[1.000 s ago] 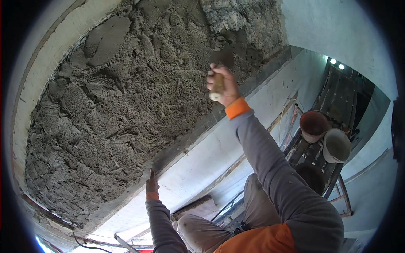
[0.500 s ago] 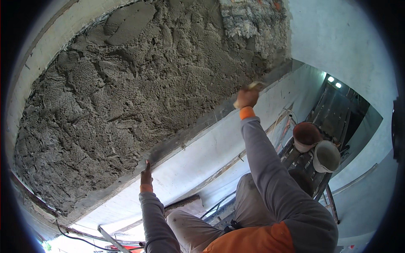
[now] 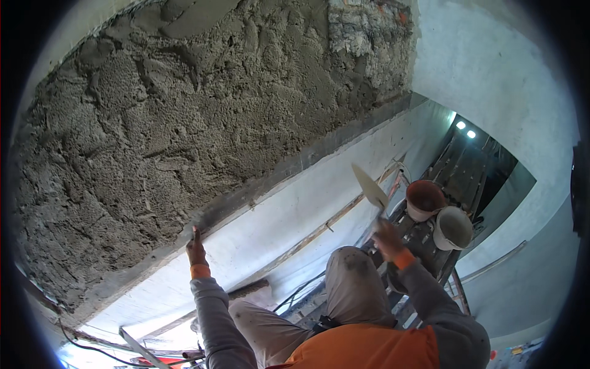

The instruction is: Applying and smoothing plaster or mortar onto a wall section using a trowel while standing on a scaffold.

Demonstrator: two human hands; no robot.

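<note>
My right hand (image 3: pixel 385 238) is closed round the handle of a pointed trowel (image 3: pixel 369 187). The pale blade points up and to the left, apart from the wall, and the hand is slightly blurred. Rough wet grey mortar (image 3: pixel 166 132) covers a large wall patch above me. At the lower edge of that patch, my left hand (image 3: pixel 195 251) touches the smooth grey border strip (image 3: pixel 270 182) with a finger stretched upward. No tool shows in it, though part of the palm is hidden.
A reddish bucket (image 3: pixel 425 200) and a whitish bucket (image 3: pixel 453 228) stand on wooden planks (image 3: pixel 424 252) to my right. Bare rough masonry (image 3: pixel 369 34) shows at the patch's upper right. A long wooden batten (image 3: pixel 307 243) crosses the white surface below the strip. A black cable (image 3: pixel 92 344) hangs at lower left.
My right hand has swung down and right with the trowel, from the mortar's lower edge to near the buckets. My left hand stays at the strip, while the whole view has shifted slightly.
</note>
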